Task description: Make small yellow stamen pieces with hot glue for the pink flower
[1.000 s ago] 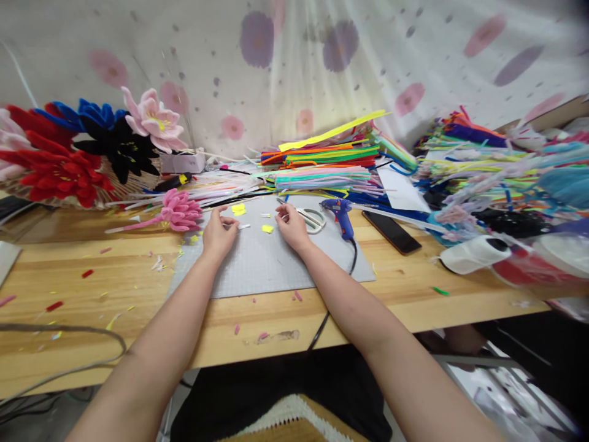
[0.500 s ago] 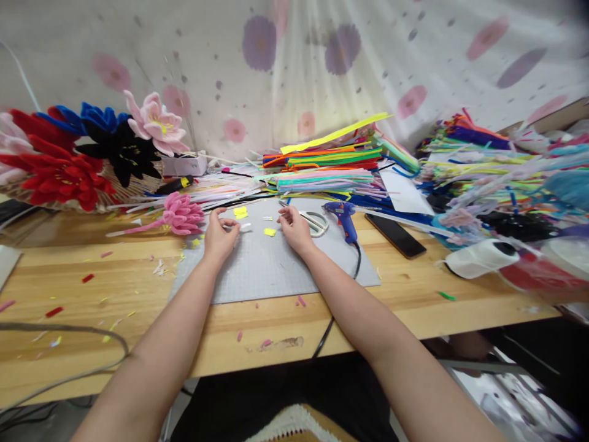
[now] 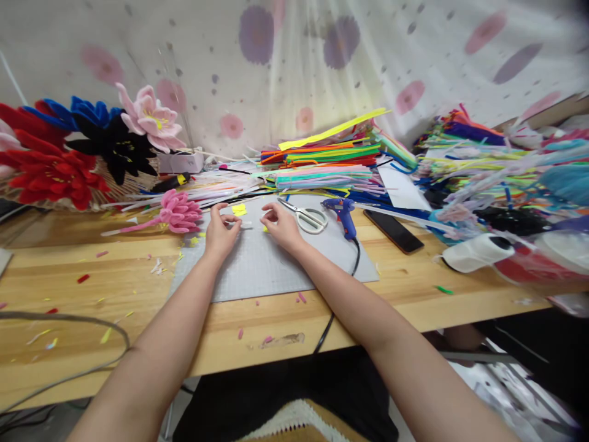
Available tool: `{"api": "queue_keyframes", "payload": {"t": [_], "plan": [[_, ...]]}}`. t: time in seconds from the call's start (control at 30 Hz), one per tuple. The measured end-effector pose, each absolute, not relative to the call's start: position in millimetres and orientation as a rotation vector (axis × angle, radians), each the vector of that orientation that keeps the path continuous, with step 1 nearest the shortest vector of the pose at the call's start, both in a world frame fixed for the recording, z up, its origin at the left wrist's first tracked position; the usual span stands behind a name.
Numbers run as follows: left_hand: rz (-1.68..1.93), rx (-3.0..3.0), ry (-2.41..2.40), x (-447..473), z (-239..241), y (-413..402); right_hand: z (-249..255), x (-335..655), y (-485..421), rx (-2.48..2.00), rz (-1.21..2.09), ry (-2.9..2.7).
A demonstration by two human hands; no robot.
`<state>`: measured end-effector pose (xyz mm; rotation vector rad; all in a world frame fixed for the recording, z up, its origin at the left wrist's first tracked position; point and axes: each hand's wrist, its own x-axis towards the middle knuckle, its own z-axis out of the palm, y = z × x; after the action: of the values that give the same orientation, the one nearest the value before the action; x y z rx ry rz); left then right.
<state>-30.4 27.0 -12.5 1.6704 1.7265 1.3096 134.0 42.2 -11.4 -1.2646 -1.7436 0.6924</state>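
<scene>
My left hand (image 3: 221,232) is over the left part of the grey cutting mat (image 3: 262,276), its thumb and forefinger pinching a small whitish strip (image 3: 246,225) that points right. Facing it, my right hand (image 3: 280,224) has thumb and forefinger bent toward each other; whatever lies between the tips is too small to make out. Just under those fingertips, the edge of a yellow scrap (image 3: 265,229) shows, mostly covered by the hand. Another yellow piece (image 3: 239,210) lies on the mat between the hands, farther back. Scissors (image 3: 310,220) rest beside my right hand.
A blue glue gun (image 3: 343,215) with a black cord stands right of the scissors, near a phone (image 3: 394,231). A pink pipe-cleaner flower (image 3: 177,212) lies at left. Bundles of pipe cleaners (image 3: 326,159) line the back. A grey cable (image 3: 92,316) crosses the front left.
My right hand has moved left, away from the scissors, and now covers the small white bit and most of the yellow scrap. My left hand keeps its pinch on the strip.
</scene>
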Motion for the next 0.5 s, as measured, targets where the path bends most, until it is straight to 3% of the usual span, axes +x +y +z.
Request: {"api": "queue_keyframes", "payload": {"t": [0.5], "plan": [[1.333, 1.686, 1.708, -32, -17, 27, -2, 100, 61, -1.251, 0.457, -2.152]]}}
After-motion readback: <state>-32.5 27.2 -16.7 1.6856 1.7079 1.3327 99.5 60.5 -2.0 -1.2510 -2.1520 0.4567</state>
